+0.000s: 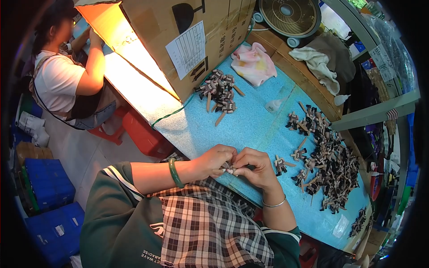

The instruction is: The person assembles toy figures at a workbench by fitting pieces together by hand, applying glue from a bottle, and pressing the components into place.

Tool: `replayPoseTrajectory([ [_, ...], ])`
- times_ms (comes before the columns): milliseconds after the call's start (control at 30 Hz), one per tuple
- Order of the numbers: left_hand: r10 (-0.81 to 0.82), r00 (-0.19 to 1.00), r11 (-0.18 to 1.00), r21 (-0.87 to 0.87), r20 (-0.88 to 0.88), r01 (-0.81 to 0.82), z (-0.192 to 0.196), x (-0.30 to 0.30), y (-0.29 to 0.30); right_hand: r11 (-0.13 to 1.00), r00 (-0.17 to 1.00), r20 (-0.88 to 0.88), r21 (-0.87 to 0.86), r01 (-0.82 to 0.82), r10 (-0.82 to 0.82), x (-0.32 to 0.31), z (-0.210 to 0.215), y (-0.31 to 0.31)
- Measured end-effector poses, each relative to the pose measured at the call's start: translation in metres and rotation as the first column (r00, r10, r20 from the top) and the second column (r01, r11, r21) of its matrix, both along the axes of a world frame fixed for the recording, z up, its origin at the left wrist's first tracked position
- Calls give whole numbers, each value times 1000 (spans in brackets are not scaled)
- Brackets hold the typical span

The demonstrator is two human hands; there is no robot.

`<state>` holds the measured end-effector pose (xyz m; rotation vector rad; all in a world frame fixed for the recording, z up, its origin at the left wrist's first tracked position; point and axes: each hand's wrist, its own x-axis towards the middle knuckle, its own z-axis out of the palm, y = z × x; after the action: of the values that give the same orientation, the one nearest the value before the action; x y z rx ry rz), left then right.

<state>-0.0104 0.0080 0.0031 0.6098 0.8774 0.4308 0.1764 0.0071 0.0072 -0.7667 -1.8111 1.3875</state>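
Note:
My left hand [217, 160], with a green bangle on the wrist, and my right hand [255, 168], with a thin silver bracelet, meet at the table's near edge. Between their pinched fingertips is a small figurine [229, 169], greyish and pale, mostly covered by the fingers. Just right of my right hand lies a single figurine [280, 165] with a tan stick-like piece. Beyond it spreads a large heap of similar brown, grey and black figurines [333, 163]. A smaller pile of figurines [220, 90] rests farther off, against the cardboard box.
A tall cardboard box [156, 40] stands on the blue tabletop [214, 138], a green cord at its base. Nearby are a pink cloth [254, 64], a small clear bottle [273, 105] and a round fan [289, 15]. Someone sits at the left near a red stool [144, 134].

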Motion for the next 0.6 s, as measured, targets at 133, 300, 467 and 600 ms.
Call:
replayPoseTrajectory([
  [133, 8, 1000, 1000, -6, -11, -8, 2, 2, 0, 1000, 1000, 8, 9, -6, 5, 0, 1, 1],
  [300, 0, 1000, 1000, 4, 6, 0, -1, -1, 0, 1000, 1000, 5, -2, -7, 7, 0, 1, 1],
  [467, -8, 1000, 1000, 14, 18, 8, 0, -1, 0, 1000, 1000, -1, 4, -9, 9, 0, 1, 1],
  [600, -9, 1000, 999, 32, 10, 9, 0, -1, -1, 1000, 1000, -3, -4, -10, 10, 0, 1, 1],
])
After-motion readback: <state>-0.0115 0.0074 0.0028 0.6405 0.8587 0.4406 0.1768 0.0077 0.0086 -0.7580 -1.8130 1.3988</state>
